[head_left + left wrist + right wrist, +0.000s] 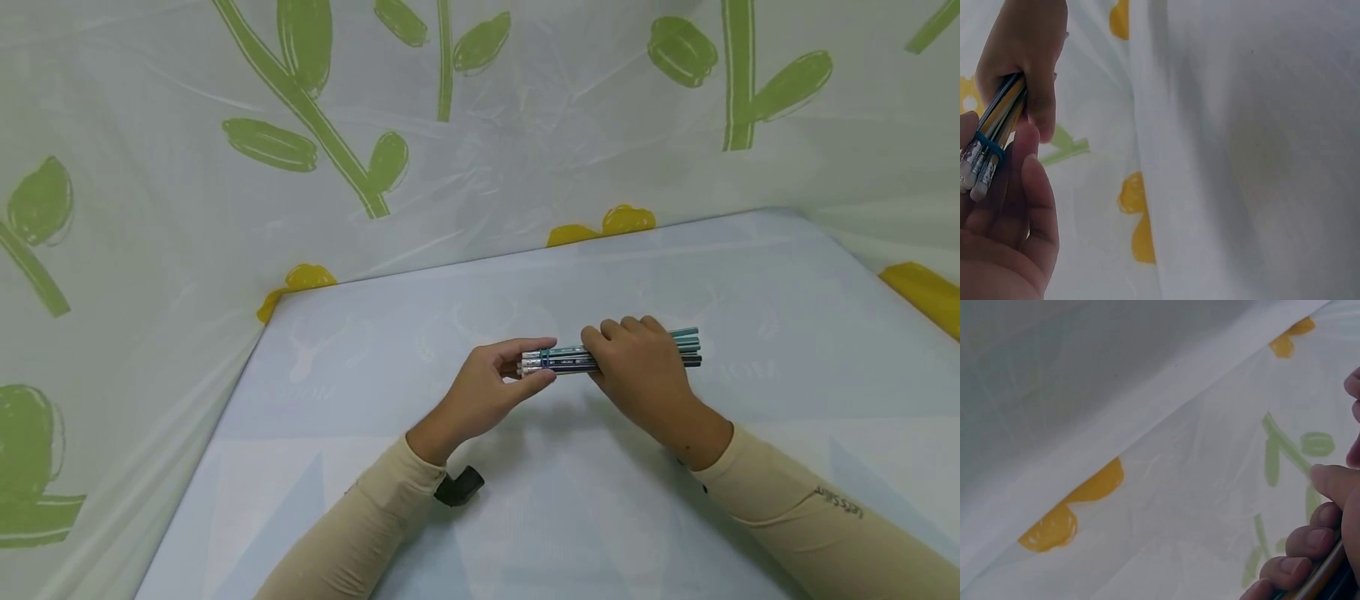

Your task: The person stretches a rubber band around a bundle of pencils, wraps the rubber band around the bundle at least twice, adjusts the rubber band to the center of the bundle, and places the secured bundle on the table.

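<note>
A bundle of pencils, some teal and some dark, is held level above the table. My right hand grips it round the middle, with the plain ends sticking out on the right. At the eraser end, my left hand has thumb and fingers on opposite sides of the bundle. In the left wrist view a blue-green rubber band circles the pencils just behind the white erasers, near the left thumb. Yellow pencils also show there. The right wrist view catches the right fingers curled round the shafts.
Below the hands lies the pale table cover, with faint printed deer heads and blue triangles. A white sheet with green leaves and yellow flowers hangs behind the table and along its sides. A black wrist-worn device shows under the left wrist.
</note>
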Action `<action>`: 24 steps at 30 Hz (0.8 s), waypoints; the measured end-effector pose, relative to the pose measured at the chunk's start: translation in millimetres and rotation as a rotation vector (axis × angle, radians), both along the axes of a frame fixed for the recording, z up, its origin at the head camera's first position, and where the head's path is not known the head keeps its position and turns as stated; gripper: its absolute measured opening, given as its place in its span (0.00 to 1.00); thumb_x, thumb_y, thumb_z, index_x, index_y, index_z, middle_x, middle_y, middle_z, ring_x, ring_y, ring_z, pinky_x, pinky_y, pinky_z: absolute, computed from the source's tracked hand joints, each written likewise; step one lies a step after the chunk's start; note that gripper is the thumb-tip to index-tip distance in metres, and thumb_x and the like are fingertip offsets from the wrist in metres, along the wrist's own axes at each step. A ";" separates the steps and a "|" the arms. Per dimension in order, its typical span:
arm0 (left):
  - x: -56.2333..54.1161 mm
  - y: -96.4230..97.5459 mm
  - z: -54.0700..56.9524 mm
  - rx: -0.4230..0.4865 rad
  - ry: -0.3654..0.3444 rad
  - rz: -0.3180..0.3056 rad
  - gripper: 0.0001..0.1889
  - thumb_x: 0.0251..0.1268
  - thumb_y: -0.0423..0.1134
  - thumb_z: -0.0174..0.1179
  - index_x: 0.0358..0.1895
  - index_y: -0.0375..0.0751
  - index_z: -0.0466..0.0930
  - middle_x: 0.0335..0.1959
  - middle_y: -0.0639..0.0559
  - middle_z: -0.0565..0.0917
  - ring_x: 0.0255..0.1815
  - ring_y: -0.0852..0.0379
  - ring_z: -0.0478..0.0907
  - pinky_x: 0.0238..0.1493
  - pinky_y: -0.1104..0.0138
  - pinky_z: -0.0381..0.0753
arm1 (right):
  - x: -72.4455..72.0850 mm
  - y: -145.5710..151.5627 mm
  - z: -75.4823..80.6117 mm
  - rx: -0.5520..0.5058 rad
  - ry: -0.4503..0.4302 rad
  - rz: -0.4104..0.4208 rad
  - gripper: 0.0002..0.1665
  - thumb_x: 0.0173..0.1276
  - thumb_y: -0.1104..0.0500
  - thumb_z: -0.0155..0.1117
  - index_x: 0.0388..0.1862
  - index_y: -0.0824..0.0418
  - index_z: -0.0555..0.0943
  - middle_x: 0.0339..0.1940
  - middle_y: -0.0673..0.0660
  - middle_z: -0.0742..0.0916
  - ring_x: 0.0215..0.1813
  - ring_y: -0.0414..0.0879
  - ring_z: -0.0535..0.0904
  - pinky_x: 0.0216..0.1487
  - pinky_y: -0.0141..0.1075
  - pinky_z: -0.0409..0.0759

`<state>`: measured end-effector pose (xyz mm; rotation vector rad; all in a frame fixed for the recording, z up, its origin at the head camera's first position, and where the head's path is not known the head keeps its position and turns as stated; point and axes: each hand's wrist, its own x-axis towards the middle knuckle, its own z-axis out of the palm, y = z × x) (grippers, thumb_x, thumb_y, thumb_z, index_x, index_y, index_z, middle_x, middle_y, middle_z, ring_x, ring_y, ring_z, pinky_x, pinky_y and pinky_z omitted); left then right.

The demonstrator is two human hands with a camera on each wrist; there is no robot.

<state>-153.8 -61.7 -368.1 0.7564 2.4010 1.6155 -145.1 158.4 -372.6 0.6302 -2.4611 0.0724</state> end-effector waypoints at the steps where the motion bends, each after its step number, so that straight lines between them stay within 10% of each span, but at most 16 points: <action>1: 0.4 0.0 0.2 -0.008 -0.005 -0.002 0.22 0.66 0.42 0.67 0.63 0.51 0.80 0.52 0.50 0.87 0.41 0.59 0.85 0.40 0.68 0.84 | 0.2 -0.4 -0.1 0.003 -0.004 -0.001 0.18 0.49 0.60 0.83 0.31 0.61 0.81 0.23 0.58 0.85 0.24 0.51 0.76 0.29 0.41 0.74; 24: 7.4 3.9 2.8 -0.091 0.048 0.018 0.24 0.63 0.45 0.69 0.63 0.56 0.80 0.49 0.56 0.87 0.37 0.60 0.80 0.33 0.71 0.78 | 4.2 -2.1 3.7 0.010 -0.008 0.004 0.15 0.49 0.62 0.82 0.30 0.62 0.82 0.23 0.58 0.87 0.22 0.50 0.76 0.26 0.41 0.75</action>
